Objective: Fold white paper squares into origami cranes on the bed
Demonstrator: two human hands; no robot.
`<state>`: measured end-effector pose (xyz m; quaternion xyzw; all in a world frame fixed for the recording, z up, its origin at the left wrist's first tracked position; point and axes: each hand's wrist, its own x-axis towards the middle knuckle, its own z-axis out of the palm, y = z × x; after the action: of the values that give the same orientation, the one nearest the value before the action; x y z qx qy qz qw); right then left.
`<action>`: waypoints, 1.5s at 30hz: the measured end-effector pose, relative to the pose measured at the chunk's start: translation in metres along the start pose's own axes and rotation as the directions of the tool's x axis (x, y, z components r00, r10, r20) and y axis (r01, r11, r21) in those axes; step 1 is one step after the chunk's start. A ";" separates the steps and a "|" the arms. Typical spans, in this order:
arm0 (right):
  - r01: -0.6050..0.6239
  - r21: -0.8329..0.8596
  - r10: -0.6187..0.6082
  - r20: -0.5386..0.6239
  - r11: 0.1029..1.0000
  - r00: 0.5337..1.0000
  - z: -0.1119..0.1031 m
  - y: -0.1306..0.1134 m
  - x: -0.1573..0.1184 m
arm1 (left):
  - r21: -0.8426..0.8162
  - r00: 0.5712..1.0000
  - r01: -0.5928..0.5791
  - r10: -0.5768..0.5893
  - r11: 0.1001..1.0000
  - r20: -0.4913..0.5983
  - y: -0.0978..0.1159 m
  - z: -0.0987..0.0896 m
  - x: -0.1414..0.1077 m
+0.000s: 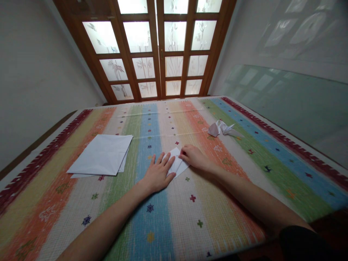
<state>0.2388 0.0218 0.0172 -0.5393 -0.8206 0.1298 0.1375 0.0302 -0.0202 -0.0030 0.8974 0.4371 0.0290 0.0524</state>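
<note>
A small folded sheet of white paper lies on the striped tablecloth between my hands. My left hand rests flat across its left side, fingers spread and pressing it down. At the paper's right edge, my right hand has its thumb and fingers pinched together on the paper. Part of the folded sheet is covered by my fingers, so its full shape is hidden.
To the left lies a stack of white paper sheets. Folded white paper figures sit at the back right. The striped tablecloth covers the table, and a glass panel leans along the right wall.
</note>
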 end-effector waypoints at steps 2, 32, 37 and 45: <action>-0.005 -0.011 0.005 -0.011 1.000 1.000 0.001 -0.001 -0.001 | -0.002 1.000 -0.014 0.014 1.000 0.000 0.000 -0.001 -0.001; -0.072 -0.244 0.043 -0.121 0.967 0.992 0.020 -0.002 -0.008 | -0.149 0.887 -0.381 0.406 0.913 0.220 -0.012 -0.021 -0.030; -0.112 -0.227 0.077 -0.157 0.967 0.985 0.014 0.012 -0.011 | -0.166 0.889 -0.374 0.404 0.912 0.215 -0.012 -0.023 -0.030; 0.097 -0.125 -0.124 -0.239 0.987 0.963 0.006 0.016 -0.028 | -0.112 0.903 -0.362 0.378 0.925 0.202 -0.007 -0.022 -0.030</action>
<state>0.2608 0.0020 0.0037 -0.5114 -0.8320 0.0078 0.2149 0.0039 -0.0379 0.0177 0.9592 0.2489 -0.0455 0.1259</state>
